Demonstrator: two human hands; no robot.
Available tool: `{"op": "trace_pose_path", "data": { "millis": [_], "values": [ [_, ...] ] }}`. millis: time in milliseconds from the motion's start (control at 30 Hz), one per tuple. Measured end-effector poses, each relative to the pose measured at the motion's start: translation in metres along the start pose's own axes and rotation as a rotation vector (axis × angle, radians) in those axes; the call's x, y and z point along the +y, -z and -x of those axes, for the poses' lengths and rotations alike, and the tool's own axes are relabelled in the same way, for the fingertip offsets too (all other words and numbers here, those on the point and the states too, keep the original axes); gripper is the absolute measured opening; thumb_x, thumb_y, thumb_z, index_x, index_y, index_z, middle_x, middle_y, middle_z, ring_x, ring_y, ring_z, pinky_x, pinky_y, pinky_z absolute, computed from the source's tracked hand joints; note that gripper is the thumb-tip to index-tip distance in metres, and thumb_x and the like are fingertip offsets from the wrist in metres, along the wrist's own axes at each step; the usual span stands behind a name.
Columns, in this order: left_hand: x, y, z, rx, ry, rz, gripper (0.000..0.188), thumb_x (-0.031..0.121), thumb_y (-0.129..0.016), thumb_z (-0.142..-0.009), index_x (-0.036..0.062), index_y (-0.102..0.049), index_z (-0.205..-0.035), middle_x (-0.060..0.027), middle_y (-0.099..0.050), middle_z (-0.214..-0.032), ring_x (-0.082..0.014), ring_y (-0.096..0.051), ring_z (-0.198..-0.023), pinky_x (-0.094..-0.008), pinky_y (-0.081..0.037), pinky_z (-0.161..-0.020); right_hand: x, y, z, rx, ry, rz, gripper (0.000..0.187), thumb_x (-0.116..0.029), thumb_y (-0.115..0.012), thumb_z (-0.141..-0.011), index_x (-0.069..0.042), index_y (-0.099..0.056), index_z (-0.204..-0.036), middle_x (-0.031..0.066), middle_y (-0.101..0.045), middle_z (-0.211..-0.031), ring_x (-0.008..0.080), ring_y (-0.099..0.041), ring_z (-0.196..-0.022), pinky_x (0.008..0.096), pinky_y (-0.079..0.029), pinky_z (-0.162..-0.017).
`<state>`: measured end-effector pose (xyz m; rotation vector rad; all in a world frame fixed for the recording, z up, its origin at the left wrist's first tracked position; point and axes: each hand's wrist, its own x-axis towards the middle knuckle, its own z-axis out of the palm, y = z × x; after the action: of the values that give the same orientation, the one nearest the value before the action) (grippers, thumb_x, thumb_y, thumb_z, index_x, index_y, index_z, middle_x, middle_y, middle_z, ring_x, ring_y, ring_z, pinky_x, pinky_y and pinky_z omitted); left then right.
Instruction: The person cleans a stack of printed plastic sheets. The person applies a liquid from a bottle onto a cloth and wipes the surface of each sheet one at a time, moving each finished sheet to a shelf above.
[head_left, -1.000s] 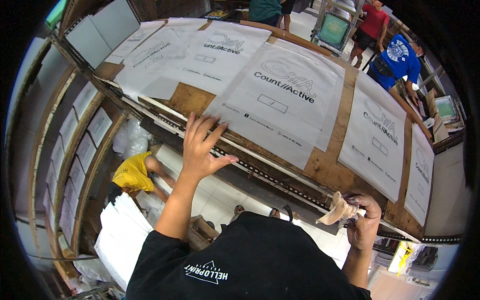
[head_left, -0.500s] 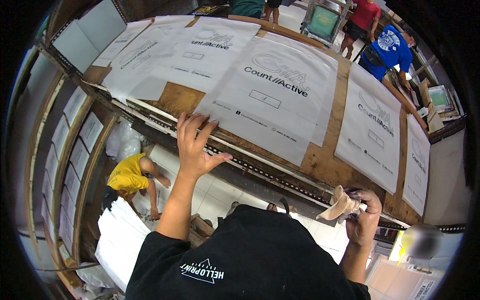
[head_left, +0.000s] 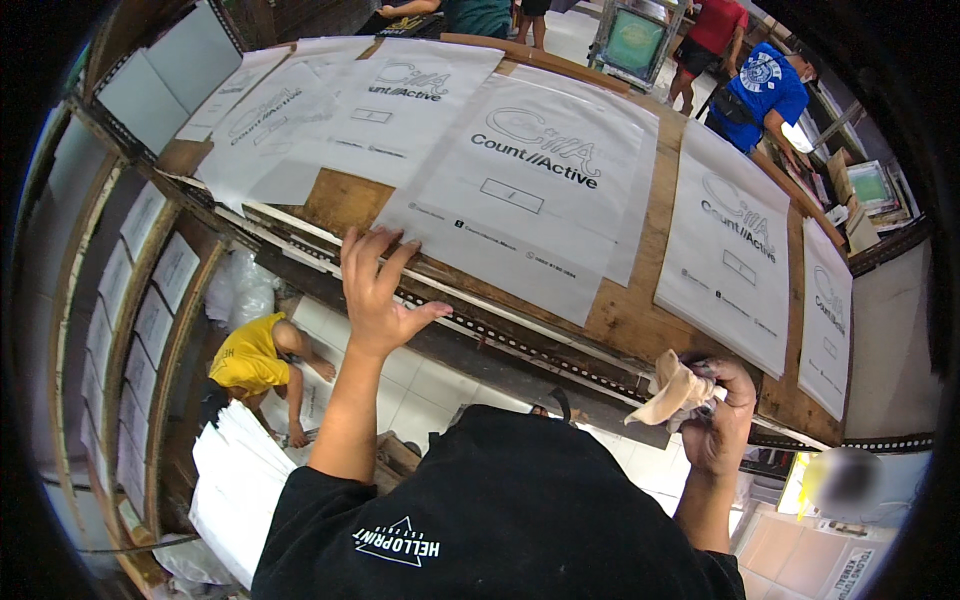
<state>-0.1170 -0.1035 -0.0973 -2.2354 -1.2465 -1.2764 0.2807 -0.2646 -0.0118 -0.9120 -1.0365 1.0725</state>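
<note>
My left hand [head_left: 378, 295] has its fingers spread, the fingertips resting at the near edge of a large white sheet [head_left: 520, 245] with black print. A crumpled beige cloth [head_left: 668, 388] is gripped in my right hand [head_left: 722, 420], just off the table's near edge; dark smudges mark those fingers. The sheet lies flat on a brown wooden tabletop [head_left: 625, 318]. To its right, a second printed sheet [head_left: 725, 290] sits nearest my right hand. More printed sheets lie farther left and at the far right.
A person in a yellow shirt [head_left: 250, 360] crouches on the floor at left, beside shelves [head_left: 165, 350] of printed sheets. White papers [head_left: 235, 490] stand below. Beyond the table are people in blue [head_left: 755, 100] and red [head_left: 705, 35], near a green framed screen [head_left: 635, 40].
The view has shifted slightly, moving the table and sheets a little left in the picture. My left hand keeps its place at the sheet's edge; the cloth stays in my right hand.
</note>
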Motion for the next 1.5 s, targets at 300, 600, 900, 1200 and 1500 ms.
{"op": "trace_pose_path", "data": {
  "millis": [300,600,900,1200,1500],
  "values": [
    [0.014,0.005,0.002,-0.050,0.089,0.016,0.094,0.082,-0.064,-0.075,0.0049,-0.064,-0.129,-0.0248,-0.051,-0.143,-0.0480,-0.041,-0.140,-0.0661,-0.020,-0.119,0.006,-0.023,-0.022,-0.061,-0.062,-0.227,0.041,-0.012,-0.063,-0.098,0.003,-0.055,-0.136,0.0154,-0.063,-0.135,0.0263,-0.059,-0.129,0.0424,-0.043,-0.115],
    [0.068,0.015,0.020,-0.020,0.178,0.123,0.113,0.083,-0.061,-0.078,0.0056,-0.037,-0.157,-0.0285,-0.029,-0.163,-0.0502,-0.021,-0.152,-0.0646,-0.013,-0.121,0.002,-0.026,-0.036,-0.037,-0.161,-0.370,0.037,-0.008,-0.061,-0.099,0.003,-0.056,-0.134,0.0144,-0.063,-0.135,0.0231,-0.060,-0.125,0.0368,-0.044,-0.109],
    [0.154,0.026,0.043,0.126,0.323,0.330,0.088,0.068,-0.065,-0.088,-0.0004,-0.052,-0.142,-0.0271,-0.053,-0.140,-0.0445,-0.049,-0.135,-0.0559,-0.036,-0.114,0.000,-0.009,-0.039,-0.166,-0.185,-0.294,0.044,-0.010,-0.064,-0.098,0.007,-0.053,-0.137,0.0164,-0.062,-0.134,0.0241,-0.060,-0.124,0.0386,-0.044,-0.110],
    [0.272,0.031,-0.018,0.088,0.827,1.177,0.029,0.001,-0.070,-0.095,-0.0043,-0.062,-0.121,-0.0149,-0.064,-0.116,-0.0193,-0.066,-0.106,-0.0307,-0.052,-0.092,0.015,0.003,-0.035,-0.398,-0.134,-0.139,0.047,-0.015,-0.072,-0.096,0.003,-0.053,-0.134,0.0162,-0.061,-0.136,0.0232,-0.059,-0.125,0.0380,-0.046,-0.108],
    [0.296,0.035,-0.010,0.224,0.995,1.180,0.011,0.007,-0.064,-0.102,0.0013,-0.060,-0.110,-0.0024,-0.062,-0.104,-0.0070,-0.059,-0.096,-0.0257,-0.049,-0.085,0.023,0.000,-0.027,-0.590,-0.228,-0.410,0.034,-0.010,-0.062,-0.102,-0.002,-0.051,-0.133,0.0205,-0.054,-0.145,0.0283,-0.055,-0.133,0.0437,-0.045,-0.112]
  ]
}}
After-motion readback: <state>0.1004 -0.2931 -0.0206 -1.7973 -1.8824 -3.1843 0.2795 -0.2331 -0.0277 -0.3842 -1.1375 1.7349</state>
